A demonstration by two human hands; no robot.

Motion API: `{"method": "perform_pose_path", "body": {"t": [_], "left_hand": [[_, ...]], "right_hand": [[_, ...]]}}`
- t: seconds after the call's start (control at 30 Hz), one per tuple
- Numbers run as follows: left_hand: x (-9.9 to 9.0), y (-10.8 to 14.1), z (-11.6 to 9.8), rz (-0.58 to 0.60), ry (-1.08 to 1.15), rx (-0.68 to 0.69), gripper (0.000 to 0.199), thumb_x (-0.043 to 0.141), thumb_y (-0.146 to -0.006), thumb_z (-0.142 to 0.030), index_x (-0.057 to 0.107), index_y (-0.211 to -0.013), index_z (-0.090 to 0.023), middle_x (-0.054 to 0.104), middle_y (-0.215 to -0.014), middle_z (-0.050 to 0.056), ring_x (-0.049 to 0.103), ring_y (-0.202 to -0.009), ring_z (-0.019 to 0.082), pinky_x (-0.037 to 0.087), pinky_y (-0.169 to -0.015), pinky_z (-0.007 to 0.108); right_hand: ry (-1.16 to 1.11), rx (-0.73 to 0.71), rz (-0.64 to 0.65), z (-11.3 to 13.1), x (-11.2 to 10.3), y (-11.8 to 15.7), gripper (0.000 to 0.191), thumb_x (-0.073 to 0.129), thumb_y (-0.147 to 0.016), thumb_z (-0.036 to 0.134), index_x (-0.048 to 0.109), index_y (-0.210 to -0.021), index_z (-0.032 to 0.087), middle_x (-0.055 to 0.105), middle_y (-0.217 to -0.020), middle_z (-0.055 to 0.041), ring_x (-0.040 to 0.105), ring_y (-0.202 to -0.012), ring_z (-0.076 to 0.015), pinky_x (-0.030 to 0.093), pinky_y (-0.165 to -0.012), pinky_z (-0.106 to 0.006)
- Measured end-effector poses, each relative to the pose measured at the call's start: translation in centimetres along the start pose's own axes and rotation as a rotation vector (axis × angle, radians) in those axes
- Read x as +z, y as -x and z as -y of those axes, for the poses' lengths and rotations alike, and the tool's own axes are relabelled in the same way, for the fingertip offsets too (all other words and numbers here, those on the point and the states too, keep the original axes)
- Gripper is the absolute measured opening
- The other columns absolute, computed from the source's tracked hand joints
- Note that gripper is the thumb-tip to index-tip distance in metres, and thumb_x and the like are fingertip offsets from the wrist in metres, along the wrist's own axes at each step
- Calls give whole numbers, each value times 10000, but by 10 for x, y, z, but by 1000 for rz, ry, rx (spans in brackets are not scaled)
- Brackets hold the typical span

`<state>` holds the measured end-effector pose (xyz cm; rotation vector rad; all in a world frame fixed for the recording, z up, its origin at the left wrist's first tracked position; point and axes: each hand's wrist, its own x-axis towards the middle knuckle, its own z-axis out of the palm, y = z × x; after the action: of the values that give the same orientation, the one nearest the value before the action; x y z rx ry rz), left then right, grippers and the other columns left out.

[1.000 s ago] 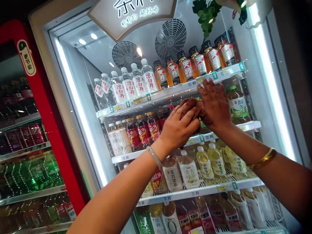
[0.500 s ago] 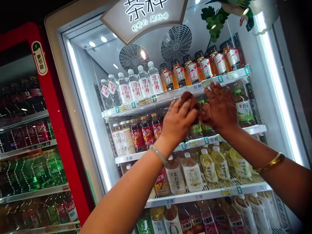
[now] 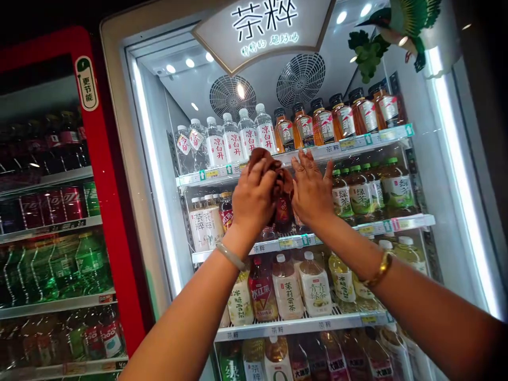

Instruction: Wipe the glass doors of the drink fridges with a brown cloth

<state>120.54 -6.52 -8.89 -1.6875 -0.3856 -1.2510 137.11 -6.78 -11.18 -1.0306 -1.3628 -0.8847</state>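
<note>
Two bare arms reach up: pale bangle (image 3: 230, 257) on the left wrist, gold-coloured bracelet (image 3: 380, 270) on the right. Left hand (image 3: 254, 196): fingers half curled over a bunched brown cloth (image 3: 262, 159), holding it. Right hand (image 3: 313, 190): open, flattish, fingers slightly parted, nothing grasped; its thumb side is just beside the cloth, contact unclear. Cloth sits between the hands, at the glass front (image 3: 442, 185). Open glass either side; lit strips (image 3: 156, 174) along both edges, two, well apart from the hands. A red-framed cooler (image 3: 101, 143) stands to the left. Behind glass, top shelf (image 3: 357, 142), front row: six clear bottles (image 3: 234, 143), six amber bottles (image 3: 343, 119). Farthest: two round grilles (image 3: 300, 79).
</note>
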Motion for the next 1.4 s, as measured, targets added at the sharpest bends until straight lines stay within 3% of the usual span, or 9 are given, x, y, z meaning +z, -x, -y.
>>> {"method": "perform_pose_path", "body": {"t": [0.2,0.3,0.47,0.67,0.77,0.87,1.07,1.27,1.4], "left_hand": [[1,27,-16,6,40,72,266,601,-987,-225,627,-1248,-184,607,-1506,166,439,-1521,339,453,-1226,578],[-4,18,6,55,33,140,226,590,-1004,-242,637,-1225,-225,632,-1480,124,484,-1488,317,505,-1184,547],[-7,5,24,-37,26,-116,285,626,-955,-206,634,-1238,-243,594,-1506,114,532,-1421,323,478,-1191,584],[-7,30,14,24,17,263,180,599,-1007,-259,657,-1170,-212,654,-1442,117,545,-1427,301,492,-1204,515],[-15,20,43,-55,-48,108,219,621,-996,-277,645,-1207,-224,641,-1456,128,591,-1373,306,553,-1135,518],[-14,22,41,-95,-59,-39,260,623,-986,-260,630,-1246,-252,618,-1491,106,562,-1405,309,523,-1161,564],[-14,50,18,96,61,308,182,600,-1016,-267,662,-1187,-266,640,-1479,66,455,-1518,278,494,-1208,537],[-28,41,67,-178,-49,-123,275,669,-970,-308,657,-1233,-226,616,-1469,167,593,-1371,339,559,-1099,598],[-25,63,41,8,78,274,185,663,-973,-249,665,-1158,-243,649,-1445,95,471,-1503,298,478,-1213,565]], "right_hand": [[-14,-88,-12,0,8,10,650,347,-1042,322,201,-1671,246,182,-1762,-83,106,-1647,-223,84,-1345,-575],[0,-92,-16,-2,6,10,662,411,-1023,341,250,-1656,233,185,-1760,-94,121,-1645,-239,94,-1341,-581],[32,-5,-50,9,6,6,559,390,-1034,284,420,-1574,144,299,-1716,-149,207,-1628,-259,114,-1339,-569],[-5,-71,-20,5,2,9,594,386,-1035,245,342,-1626,202,252,-1733,-139,189,-1631,-278,128,-1333,-605],[23,-60,-58,5,5,11,575,413,-1044,282,370,-1611,200,285,-1721,-149,207,-1627,-274,137,-1335,-593],[31,-56,-81,8,5,11,556,407,-1055,292,385,-1603,199,302,-1714,-151,234,-1619,-279,147,-1337,-579],[-6,-74,-56,7,3,12,574,395,-1055,270,351,-1626,224,285,-1718,-149,217,-1622,-301,137,-1338,-597],[16,-54,-115,9,8,12,552,463,-1036,283,449,-1573,157,356,-1684,-182,282,-1602,-302,151,-1344,-564],[17,-59,-113,9,7,12,557,457,-1034,287,439,-1579,175,363,-1683,-172,284,-1602,-300,148,-1344,-566]]}}
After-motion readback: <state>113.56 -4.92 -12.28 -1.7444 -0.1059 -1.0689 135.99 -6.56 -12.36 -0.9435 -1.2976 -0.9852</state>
